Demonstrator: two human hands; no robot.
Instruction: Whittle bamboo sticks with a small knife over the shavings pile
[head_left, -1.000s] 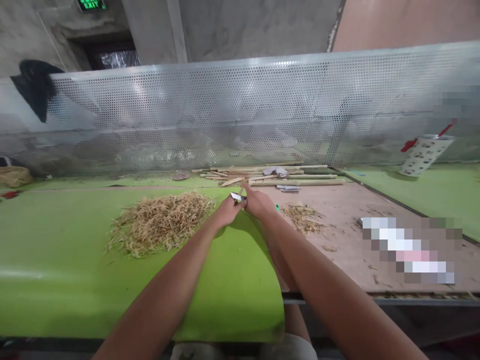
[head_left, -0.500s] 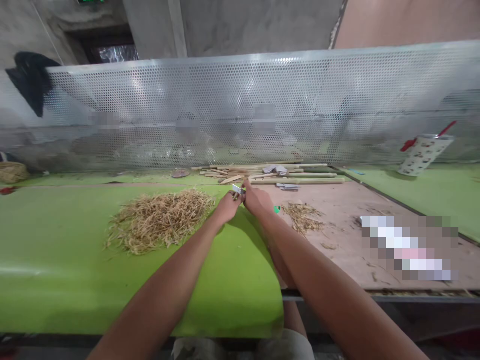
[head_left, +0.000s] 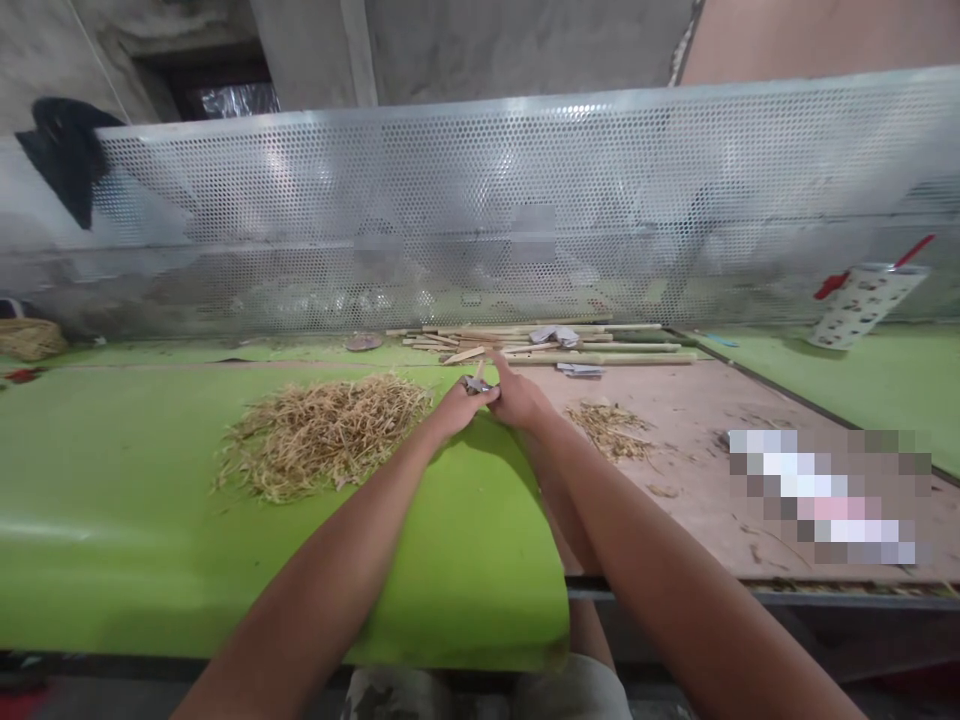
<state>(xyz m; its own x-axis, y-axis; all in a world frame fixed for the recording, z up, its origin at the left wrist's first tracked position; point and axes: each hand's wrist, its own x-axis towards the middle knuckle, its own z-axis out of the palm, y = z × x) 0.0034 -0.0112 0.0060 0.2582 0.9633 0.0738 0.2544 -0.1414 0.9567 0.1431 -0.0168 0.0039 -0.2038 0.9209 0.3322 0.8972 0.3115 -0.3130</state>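
My left hand [head_left: 452, 408] and my right hand [head_left: 523, 398] meet over the middle of the table, both closed, fingertips touching or nearly so. Between them shows a small shiny metal blade [head_left: 475, 384], partly covered by the fingers. A thin pale strip [head_left: 481, 370] rises just above it from the fingers; what kind it is, I cannot make out. To the left of my hands a heap of dry straw-like strips [head_left: 322, 435] lies on a green mat [head_left: 472, 560]. Behind them rest several bamboo sticks [head_left: 630, 357].
A perforated metal screen [head_left: 450, 220] runs along the back. Right of my arm lie loose shavings [head_left: 611, 430] on a pinkish board [head_left: 675, 520]. Folded pale scraps [head_left: 580, 370] lie near the sticks. A patterned tumbler [head_left: 866, 305] stands far right, a woven basket [head_left: 30, 338] far left.
The blade, which stuck out to the left between my fingers, now sits lower and more covered. My left thumb has come across toward my right hand. The view has shifted slightly.
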